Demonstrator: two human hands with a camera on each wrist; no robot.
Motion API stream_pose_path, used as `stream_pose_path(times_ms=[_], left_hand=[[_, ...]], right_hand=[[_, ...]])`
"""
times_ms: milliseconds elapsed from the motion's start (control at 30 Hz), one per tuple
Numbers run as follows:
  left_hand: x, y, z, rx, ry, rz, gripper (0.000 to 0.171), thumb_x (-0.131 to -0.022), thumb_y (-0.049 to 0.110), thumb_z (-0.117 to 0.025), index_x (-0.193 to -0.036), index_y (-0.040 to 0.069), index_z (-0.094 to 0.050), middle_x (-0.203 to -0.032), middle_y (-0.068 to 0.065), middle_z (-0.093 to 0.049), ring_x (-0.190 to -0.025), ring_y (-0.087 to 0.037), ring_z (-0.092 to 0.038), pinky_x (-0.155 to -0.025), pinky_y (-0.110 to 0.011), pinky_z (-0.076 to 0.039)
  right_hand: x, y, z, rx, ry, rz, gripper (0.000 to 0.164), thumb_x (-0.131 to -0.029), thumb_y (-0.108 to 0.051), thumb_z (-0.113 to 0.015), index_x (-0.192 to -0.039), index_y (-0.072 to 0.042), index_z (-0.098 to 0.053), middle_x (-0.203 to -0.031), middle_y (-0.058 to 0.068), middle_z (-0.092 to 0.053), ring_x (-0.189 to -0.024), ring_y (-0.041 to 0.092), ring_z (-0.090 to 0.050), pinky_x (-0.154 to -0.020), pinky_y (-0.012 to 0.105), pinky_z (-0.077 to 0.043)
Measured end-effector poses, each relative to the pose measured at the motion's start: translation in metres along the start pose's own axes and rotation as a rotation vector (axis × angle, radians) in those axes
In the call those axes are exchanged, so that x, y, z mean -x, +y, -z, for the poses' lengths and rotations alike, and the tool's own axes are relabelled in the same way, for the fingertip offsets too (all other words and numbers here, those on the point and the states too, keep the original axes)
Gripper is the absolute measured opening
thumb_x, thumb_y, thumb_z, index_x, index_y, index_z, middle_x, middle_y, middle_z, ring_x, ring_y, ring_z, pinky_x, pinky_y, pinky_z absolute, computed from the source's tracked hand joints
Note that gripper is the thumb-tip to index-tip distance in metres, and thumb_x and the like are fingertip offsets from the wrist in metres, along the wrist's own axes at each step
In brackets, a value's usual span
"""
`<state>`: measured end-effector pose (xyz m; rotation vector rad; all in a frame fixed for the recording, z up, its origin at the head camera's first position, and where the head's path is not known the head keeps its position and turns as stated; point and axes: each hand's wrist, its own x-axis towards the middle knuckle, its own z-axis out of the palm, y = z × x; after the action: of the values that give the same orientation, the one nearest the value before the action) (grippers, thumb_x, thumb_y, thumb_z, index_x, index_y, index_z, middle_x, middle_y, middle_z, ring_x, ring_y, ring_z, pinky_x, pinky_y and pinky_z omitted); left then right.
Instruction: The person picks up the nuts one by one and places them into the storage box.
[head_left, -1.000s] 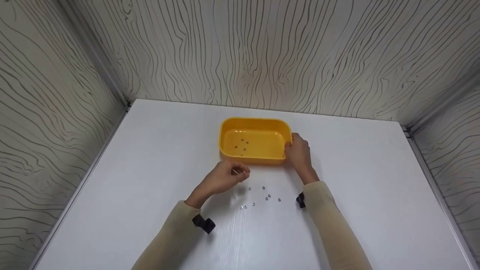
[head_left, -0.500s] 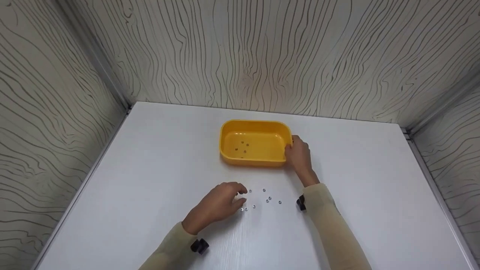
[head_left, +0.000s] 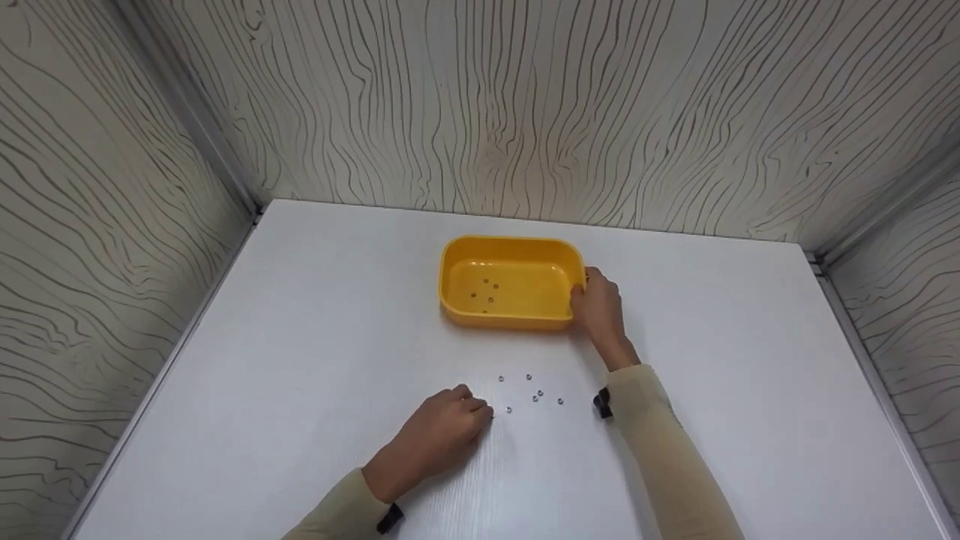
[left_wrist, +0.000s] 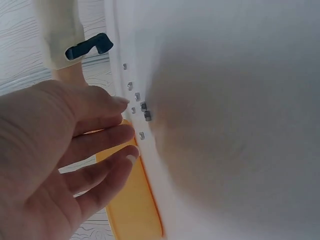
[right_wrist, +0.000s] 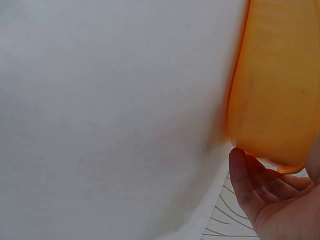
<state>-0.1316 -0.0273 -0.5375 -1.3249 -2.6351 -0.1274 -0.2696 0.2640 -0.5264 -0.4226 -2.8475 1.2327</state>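
Note:
A yellow plastic bin (head_left: 532, 291) stands toward the back of the white table, with several small metal nuts (head_left: 490, 300) on its floor. My right hand (head_left: 600, 309) grips its right end, thumb over the rim and fingers on the outer wall; the right wrist view shows those fingers against the bin's side (right_wrist: 275, 85). In front of the bin, several more nuts (head_left: 535, 398) lie scattered. My left hand (head_left: 441, 431) is low at the left edge of that scatter. In the left wrist view its thumb and fingers stand apart, close to two darker nuts (left_wrist: 147, 116).
Wood-grain patterned panels (head_left: 487, 105) enclose the table (head_left: 315, 315) at the back and both sides. Metal strips (head_left: 180, 112) run along the panel corners. A black wrist mount (head_left: 602, 403) sits on the right sleeve.
My left hand has come down from the bin's front edge toward the near nuts, its fingers spreading and then lowering over them. My right hand keeps its grip on the bin.

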Motion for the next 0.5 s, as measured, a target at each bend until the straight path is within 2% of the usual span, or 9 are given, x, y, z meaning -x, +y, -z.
stream_pose_path(times_ms=[167,333,500], left_hand=[[0.0003,0.0013,-0.0013,-0.128,0.011,-0.028,0.015,-0.093,0.010,-0.077,-0.106,0.017,-0.080,-0.104,0.007,-0.082,-0.092,-0.009,-0.072,-0.073,-0.025,-0.058],[-0.0010,0.0033,-0.0009,-0.172,0.015,-0.035,0.017,-0.089,0.009,-0.081,-0.104,0.018,-0.082,-0.104,0.009,-0.082,-0.092,-0.005,-0.074,-0.071,-0.021,-0.057],[-0.0027,0.0028,-0.0042,-0.224,0.018,-0.050,0.018,-0.086,0.010,-0.083,-0.102,0.019,-0.083,-0.097,0.011,-0.081,-0.086,-0.005,-0.071,-0.066,-0.020,-0.053]], right_hand=[[-0.0013,0.0020,-0.0004,0.002,0.002,0.001,0.045,-0.106,-0.006,-0.048,-0.149,0.006,-0.048,-0.132,0.022,-0.067,-0.103,0.027,-0.063,-0.094,0.040,-0.056],[-0.0013,0.0023,-0.0015,0.011,0.022,0.006,0.044,-0.105,-0.006,-0.048,-0.147,0.007,-0.050,-0.130,0.023,-0.068,-0.101,0.028,-0.063,-0.094,0.042,-0.056],[-0.0009,-0.0004,-0.0006,-0.005,0.015,-0.010,0.044,-0.105,-0.007,-0.048,-0.147,0.007,-0.049,-0.131,0.022,-0.068,-0.102,0.028,-0.062,-0.096,0.042,-0.056]])
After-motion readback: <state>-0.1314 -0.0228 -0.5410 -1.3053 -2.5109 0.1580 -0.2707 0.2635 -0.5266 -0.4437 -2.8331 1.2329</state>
